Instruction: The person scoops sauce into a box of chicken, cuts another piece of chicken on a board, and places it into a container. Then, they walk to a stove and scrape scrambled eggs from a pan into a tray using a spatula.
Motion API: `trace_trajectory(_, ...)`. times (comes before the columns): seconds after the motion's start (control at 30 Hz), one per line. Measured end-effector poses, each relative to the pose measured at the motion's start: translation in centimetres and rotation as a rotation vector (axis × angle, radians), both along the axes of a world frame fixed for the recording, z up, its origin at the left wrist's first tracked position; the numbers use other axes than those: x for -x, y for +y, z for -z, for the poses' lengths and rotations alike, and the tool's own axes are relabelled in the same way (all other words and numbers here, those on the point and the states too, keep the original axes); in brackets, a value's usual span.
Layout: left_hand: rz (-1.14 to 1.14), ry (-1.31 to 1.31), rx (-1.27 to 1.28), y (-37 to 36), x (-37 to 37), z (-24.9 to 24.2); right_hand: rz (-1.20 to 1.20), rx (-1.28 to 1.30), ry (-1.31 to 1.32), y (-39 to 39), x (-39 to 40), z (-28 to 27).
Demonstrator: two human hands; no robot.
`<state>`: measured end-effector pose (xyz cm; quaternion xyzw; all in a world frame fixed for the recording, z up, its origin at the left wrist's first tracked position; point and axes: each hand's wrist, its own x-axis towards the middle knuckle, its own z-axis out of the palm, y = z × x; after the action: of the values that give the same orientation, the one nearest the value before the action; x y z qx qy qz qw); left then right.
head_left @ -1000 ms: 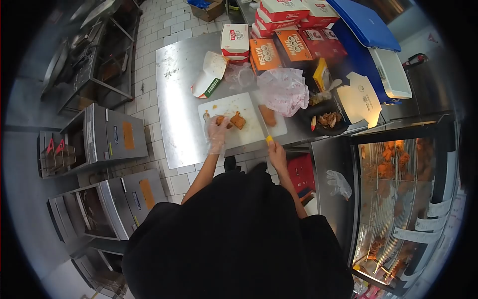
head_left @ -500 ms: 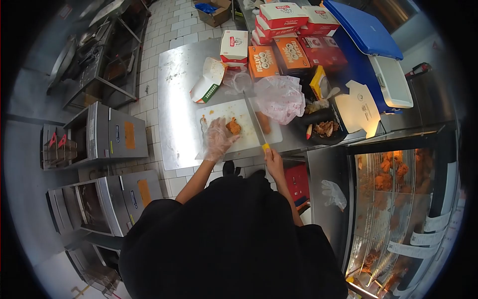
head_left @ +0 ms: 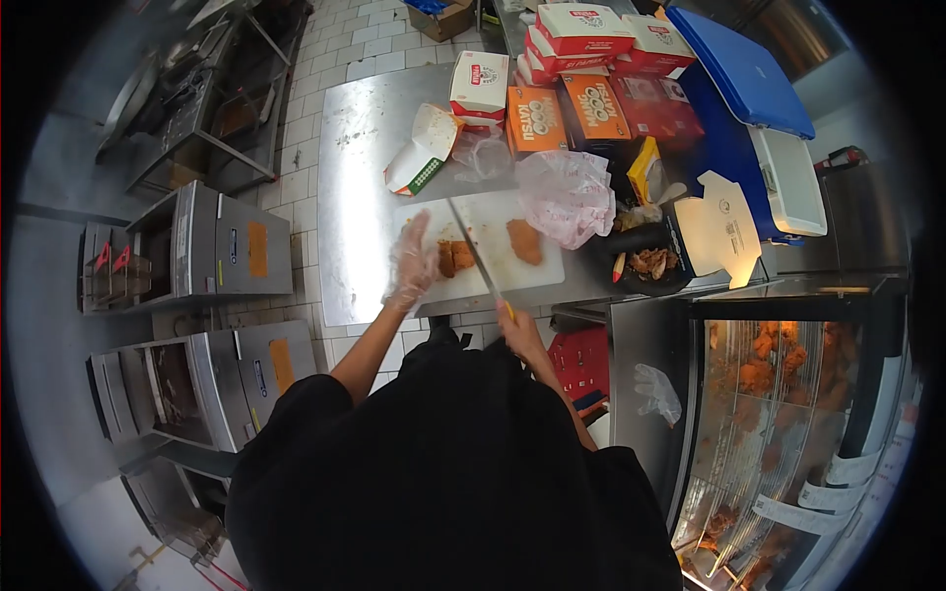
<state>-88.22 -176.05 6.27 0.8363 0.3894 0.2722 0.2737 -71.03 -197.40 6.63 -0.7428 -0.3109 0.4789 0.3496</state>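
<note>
Fingers (head_left: 416, 239) of the gloved left hand (head_left: 412, 264) held straight and close together, pointing away from the body, resting at the left edge of the white cutting board (head_left: 483, 212) just beside the left piece of fried chicken (head_left: 455, 258); whether actually touching the meat, hard to say at this size. Right hand (head_left: 519, 335) bare, curled tight round the yellow handle of a long knife (head_left: 476, 258), blade slanting up and left across the board, passing by the right edge of that same piece. A second fried piece (head_left: 524, 241) lying further right on the board, apart from the blade.

Board set on a steel desk (head_left: 355, 197), near its front edge. Behind the board: an open white carton (head_left: 424, 148) tipped on its side, a crumpled clear bag (head_left: 480, 156), a larger pink-printed plastic bag (head_left: 564, 192). Further back, stacked red-and-white boxes (head_left: 480, 84) and orange boxes (head_left: 534, 116). To the right, a dark bowl of scraps (head_left: 648, 262), a flat unfolded carton (head_left: 727, 227), a blue lid (head_left: 744, 69). Lit display case with fried chicken (head_left: 778, 364) at lower right. White tiled floor (head_left: 296, 207) to the left of the desk, steel kitchen equipment (head_left: 212, 251) beyond.
</note>
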Motion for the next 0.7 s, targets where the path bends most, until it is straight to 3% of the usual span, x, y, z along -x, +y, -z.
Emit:
trace_trajectory(0.03,-0.034,-0.006,-0.156,1.1,0.5,-0.3,-0.004,0.048,0.023,0.4,0.4,0.1)
trace_trajectory(0.07,-0.031,-0.007,-0.149,2.2,0.8,-0.6,-0.001,0.055,0.022,0.8,0.9,0.2)
trace_trajectory(0.13,0.320,0.450,-0.333,4.8,1.0,-3.3,-0.084,0.021,-0.173,1.6,2.1,-0.5)
trace_trajectory(0.17,0.418,0.631,-0.391,5.9,0.6,-2.3,-0.086,0.032,-0.177,1.9,2.6,-1.1)
trace_trajectory(0.2,0.416,0.623,-0.384,6.9,0.5,-1.6,-0.069,0.044,-0.250,2.2,3.0,-1.8)
trace_trajectory(0.27,0.649,0.495,-0.333,8.5,0.7,0.0,-0.057,0.065,-0.329,2.9,3.5,-3.3)
trace_trajectory(0.37,0.698,0.517,-0.335,9.3,0.6,0.3,-0.061,0.230,-0.323,3.4,4.1,-4.3)
trace_trajectory(0.47,0.685,0.464,-0.306,9.3,0.7,3.9,-0.044,0.263,-0.352,3.8,4.9,-4.7)
trace_trajectory(0.57,0.608,0.519,-0.112,9.0,0.0,1.9,-0.045,0.406,-0.388,5.0,5.5,-5.3)
trace_trajectory(0.7,0.649,0.516,-0.214,9.2,-0.3,2.4,0.001,0.333,-0.412,4.0,6.1,-2.1)
